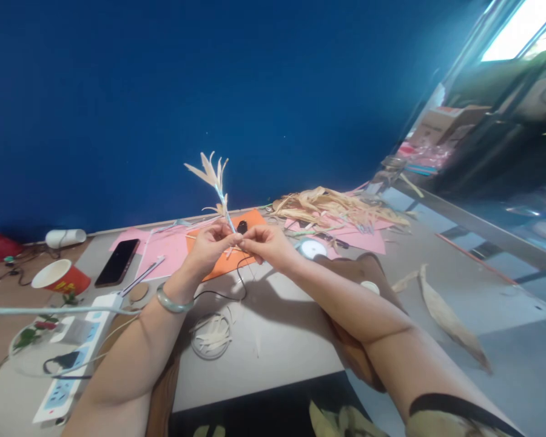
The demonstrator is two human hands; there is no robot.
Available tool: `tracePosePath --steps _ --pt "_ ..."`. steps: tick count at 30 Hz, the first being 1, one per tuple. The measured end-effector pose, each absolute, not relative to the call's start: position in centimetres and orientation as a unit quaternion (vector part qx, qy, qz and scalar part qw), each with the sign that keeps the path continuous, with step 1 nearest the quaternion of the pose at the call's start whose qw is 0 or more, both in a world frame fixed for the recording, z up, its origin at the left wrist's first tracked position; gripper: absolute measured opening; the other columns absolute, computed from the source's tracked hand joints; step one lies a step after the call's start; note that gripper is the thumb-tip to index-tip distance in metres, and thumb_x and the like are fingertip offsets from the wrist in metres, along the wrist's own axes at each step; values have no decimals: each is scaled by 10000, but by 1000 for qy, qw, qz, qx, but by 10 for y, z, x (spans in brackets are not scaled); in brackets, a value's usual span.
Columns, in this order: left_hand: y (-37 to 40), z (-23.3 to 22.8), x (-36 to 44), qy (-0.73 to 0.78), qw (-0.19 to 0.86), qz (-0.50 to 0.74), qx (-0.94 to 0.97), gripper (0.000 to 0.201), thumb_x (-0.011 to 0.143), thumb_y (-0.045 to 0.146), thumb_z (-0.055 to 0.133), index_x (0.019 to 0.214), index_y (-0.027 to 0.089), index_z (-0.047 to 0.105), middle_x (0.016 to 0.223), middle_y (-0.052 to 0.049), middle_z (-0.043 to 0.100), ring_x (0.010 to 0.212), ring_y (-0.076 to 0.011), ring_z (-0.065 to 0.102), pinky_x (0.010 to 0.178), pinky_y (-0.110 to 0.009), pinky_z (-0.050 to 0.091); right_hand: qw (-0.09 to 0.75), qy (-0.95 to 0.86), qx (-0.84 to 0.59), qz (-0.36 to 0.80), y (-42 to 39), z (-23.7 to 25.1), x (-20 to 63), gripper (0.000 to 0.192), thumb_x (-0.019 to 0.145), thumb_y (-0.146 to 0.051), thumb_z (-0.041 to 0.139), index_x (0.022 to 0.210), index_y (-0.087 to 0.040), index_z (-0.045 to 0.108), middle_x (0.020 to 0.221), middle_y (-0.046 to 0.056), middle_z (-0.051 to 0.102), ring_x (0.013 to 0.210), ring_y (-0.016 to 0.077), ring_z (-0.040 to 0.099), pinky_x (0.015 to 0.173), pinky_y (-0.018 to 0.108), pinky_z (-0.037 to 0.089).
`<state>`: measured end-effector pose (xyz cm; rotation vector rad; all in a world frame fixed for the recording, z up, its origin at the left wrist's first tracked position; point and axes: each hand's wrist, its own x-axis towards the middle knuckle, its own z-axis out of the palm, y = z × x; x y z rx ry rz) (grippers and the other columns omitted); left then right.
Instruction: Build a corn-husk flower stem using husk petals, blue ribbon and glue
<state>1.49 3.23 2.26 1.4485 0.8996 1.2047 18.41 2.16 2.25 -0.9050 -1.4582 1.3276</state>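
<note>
In front of me, both hands meet over the table on a slim husk flower stem [221,197], with pale pointed dried leaves spread at its top and smaller ones partway down. My left hand [212,246], wearing a bangle [173,298] at the wrist, pinches its lower part. My right hand [268,243] is closed, thumb and finger pressed together at the stem's lower end; the fingers partly hide what lies between them. Below the hands are an orange sheet [218,264] and a black cable [241,285]. A round dish [193,343] holding pale husk strips sits nearer to me.
A pile of dried husks [327,203] lies at the back right on pink paper [377,240]. A phone [118,262], a red paper cup [61,276] and a white power strip [84,355] are at left. A long husk [450,318] lies at right. A blue wall [255,103] stands behind.
</note>
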Motion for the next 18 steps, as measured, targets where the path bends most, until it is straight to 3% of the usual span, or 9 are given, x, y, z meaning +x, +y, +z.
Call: tracePosePath --steps 5,18 --pt "31 22 17 371 522 503 581 328 703 358 806 616 161 560 592 27 569 602 -112 539 623 -249 438 468 -595 -360 546 20 23 184 336 696 -449 776 702 -158 609 526 -43 580 374 45 419 364 188 319" --pt "24 20 24 339 567 510 551 265 747 289 782 656 150 575 620 15 600 625 -112 583 641 -250 473 470 -594 -334 561 21 23 184 331 716 -448 768 693 -154 618 511 -47 559 385 42 397 376 188 291"
